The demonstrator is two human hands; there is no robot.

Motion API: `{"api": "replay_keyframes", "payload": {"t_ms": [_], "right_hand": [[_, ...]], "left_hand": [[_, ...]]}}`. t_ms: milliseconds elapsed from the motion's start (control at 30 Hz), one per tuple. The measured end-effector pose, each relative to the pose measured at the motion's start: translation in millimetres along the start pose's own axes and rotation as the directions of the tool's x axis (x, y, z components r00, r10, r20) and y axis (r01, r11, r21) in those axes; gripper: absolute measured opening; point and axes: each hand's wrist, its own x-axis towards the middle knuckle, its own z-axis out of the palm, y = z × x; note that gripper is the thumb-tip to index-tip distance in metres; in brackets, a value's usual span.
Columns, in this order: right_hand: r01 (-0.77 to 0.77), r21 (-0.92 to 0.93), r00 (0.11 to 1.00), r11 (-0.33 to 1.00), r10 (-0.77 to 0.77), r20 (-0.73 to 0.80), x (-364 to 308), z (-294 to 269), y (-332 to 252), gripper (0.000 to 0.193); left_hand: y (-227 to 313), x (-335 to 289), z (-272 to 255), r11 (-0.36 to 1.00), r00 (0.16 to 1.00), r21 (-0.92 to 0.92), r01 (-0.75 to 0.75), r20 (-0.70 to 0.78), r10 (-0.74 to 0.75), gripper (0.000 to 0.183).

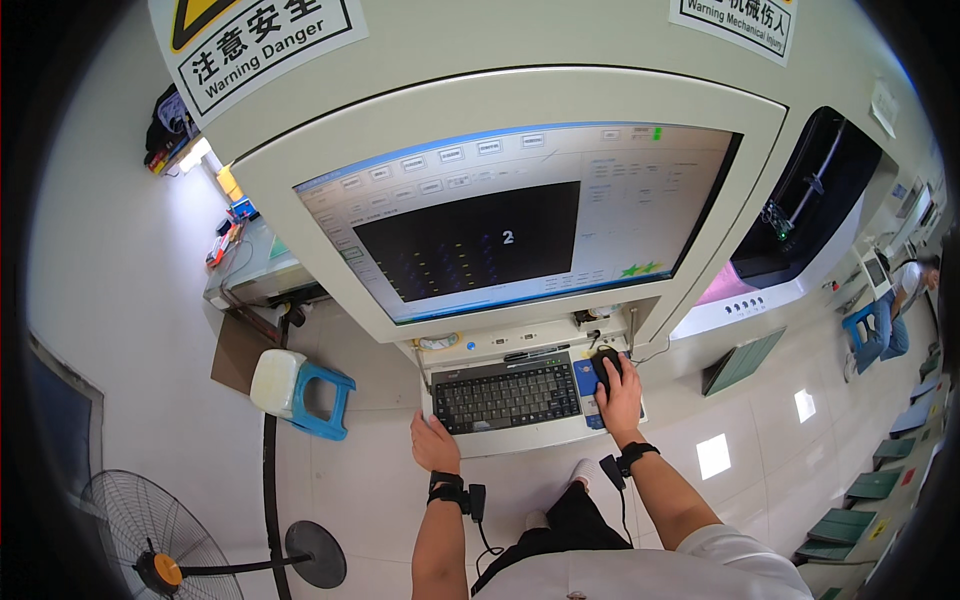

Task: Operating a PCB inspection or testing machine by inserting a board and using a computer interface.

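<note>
My right hand (618,398) rests over a black computer mouse (606,369) on a blue mat (588,378) at the right end of a pull-out tray. My left hand (435,443) is at the tray's front left corner, its fingers extended against the edge and holding nothing that I can see. Between the hands lies a black keyboard (507,397) on the pale tray (530,436). Above it, a large monitor (640,230) set in a cream machine housing displays a software window with a dark panel of small coloured dots.
A pen (536,353) lies behind the keyboard. To the left stand a blue stool (322,402) with a pale seat, a floor fan (160,570) and a cluttered workbench (262,265). At right are a dark machine window (810,200), a leaning green panel (743,362) and a seated person (893,310) farther off.
</note>
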Motion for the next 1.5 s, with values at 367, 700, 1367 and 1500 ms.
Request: {"api": "replay_keyframes", "payload": {"t_ms": [367,700,1367,1500], "right_hand": [[0.0,0.07,0.999,0.998,-0.003,0.034,-1.6,-1.8,0.8,0.053],[-0.005,0.058,0.999,0.998,0.003,0.037,0.7,-3.0,-2.9,0.052],[-0.013,0.027,1.0,1.0,0.012,0.012,1.2,-3.4,-4.1,0.05],[-0.016,0.03,1.0,0.999,0.015,0.005,0.8,-4.9,-5.3,0.05]], "left_hand": [[-4.9,-3.2,7.0,0.999,1.0,0.041,0.004,-0.016,-0.003,0.036],[-4.4,-2.8,6.6,0.999,1.0,0.048,-0.003,-0.026,0.005,0.036],[-2.5,-3.1,4.8,0.999,0.999,0.037,-0.01,-0.036,0.012,0.035],[0.5,-2.8,2.6,0.999,1.0,0.032,0.0,-0.02,0.0,0.036]]}}
